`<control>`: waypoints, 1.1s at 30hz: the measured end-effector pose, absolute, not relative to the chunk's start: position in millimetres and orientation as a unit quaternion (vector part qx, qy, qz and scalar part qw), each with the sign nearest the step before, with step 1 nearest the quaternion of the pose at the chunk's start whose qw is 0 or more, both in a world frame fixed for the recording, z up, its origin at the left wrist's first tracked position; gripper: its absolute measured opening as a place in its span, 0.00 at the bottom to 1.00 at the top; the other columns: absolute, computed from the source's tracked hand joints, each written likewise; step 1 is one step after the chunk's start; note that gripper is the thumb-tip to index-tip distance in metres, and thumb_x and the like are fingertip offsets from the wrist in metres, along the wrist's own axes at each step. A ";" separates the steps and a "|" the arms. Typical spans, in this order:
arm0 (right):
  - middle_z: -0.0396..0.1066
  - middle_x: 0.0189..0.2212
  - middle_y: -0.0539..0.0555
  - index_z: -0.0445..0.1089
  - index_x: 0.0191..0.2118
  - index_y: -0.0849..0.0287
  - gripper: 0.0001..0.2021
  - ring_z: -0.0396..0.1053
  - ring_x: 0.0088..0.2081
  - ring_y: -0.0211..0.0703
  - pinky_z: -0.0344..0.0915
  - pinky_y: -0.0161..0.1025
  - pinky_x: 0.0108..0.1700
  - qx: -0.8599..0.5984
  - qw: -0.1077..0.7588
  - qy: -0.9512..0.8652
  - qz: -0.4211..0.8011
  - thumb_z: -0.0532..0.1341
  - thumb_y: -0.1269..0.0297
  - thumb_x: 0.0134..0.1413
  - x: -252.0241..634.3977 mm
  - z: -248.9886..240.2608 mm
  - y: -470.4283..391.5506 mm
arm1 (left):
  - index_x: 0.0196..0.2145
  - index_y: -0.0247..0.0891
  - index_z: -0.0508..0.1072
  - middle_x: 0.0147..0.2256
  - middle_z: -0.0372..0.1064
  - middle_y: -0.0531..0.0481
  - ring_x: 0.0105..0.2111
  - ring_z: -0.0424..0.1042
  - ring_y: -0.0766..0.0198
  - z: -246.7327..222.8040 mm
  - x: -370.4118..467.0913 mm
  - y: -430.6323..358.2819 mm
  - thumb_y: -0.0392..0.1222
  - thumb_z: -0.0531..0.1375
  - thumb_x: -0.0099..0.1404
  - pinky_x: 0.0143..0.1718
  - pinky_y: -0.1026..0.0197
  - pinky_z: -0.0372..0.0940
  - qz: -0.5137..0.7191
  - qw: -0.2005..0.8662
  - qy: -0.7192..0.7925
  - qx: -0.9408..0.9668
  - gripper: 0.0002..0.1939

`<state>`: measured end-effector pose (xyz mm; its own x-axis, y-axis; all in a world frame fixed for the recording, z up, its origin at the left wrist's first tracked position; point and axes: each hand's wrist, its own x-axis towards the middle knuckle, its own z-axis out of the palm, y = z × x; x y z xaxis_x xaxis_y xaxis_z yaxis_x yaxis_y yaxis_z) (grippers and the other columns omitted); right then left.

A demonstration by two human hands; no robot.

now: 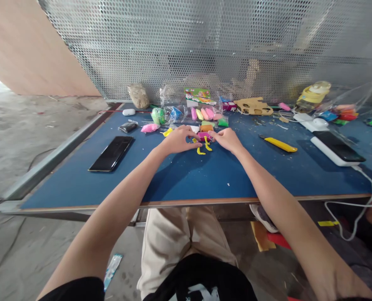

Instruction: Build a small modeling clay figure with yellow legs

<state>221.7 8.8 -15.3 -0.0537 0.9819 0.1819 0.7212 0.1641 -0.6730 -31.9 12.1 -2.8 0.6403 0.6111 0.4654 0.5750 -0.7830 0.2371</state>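
My left hand (180,139) is over the middle of the blue table, thumb and forefinger apart beside the curved yellow clay strips. One yellow strip (200,150) lies just by its thumb, and a second yellow strip (207,145) sits nearer my right hand (226,139). The fingers of that hand are stretched out and apart, their tips at the right end of a magenta block (204,136). Behind this stands an orange-brown block (206,128). A bright yellow packet (167,132) lies partly behind my left hand.
Wrapped coloured clay (205,113) and a pink clay packet (150,128) lie at the back. A black phone (111,154) is on the left. To the right are a yellow cutter knife (280,144), a device with a white cable (338,148) and a yellow-wrapped bottle (313,97). Perforated metal (173,37) stands behind.
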 end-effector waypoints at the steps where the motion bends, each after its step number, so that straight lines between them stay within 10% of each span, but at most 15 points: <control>1: 0.71 0.18 0.53 0.80 0.25 0.58 0.25 0.69 0.26 0.44 0.57 0.40 0.32 -0.609 0.308 -0.697 0.221 0.62 0.40 0.56 219.9 -15.7 8.7 | 0.42 0.46 0.83 0.35 0.73 0.48 0.38 0.71 0.58 -4.2 -32.0 13.2 0.59 0.64 0.66 0.42 0.56 0.63 0.257 0.034 0.324 0.910 0.17; 9: 0.60 0.13 0.47 0.82 0.26 0.60 0.17 0.56 0.21 0.36 0.49 0.39 0.28 -0.590 0.334 -0.697 0.234 0.64 0.52 0.53 217.1 -12.4 5.4 | 0.37 0.43 0.83 0.33 0.74 0.49 0.35 0.71 0.60 -2.1 -29.6 11.5 0.53 0.64 0.67 0.38 0.58 0.61 0.237 0.043 0.335 0.911 0.13; 33: 0.56 0.13 0.47 0.81 0.28 0.63 0.19 0.56 0.22 0.37 0.48 0.40 0.29 -0.583 0.386 -0.684 0.208 0.61 0.51 0.54 219.2 -9.5 3.7 | 0.45 0.50 0.84 0.33 0.75 0.50 0.31 0.70 0.63 9.1 -33.5 5.9 0.57 0.64 0.67 0.32 0.60 0.57 0.246 0.016 0.398 0.884 0.15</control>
<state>219.2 3.7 -9.5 -0.0219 0.9582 0.2854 0.6359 0.2336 -0.7356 -33.5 5.9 9.1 0.5617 0.7112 0.4228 0.6958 -0.6825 0.2236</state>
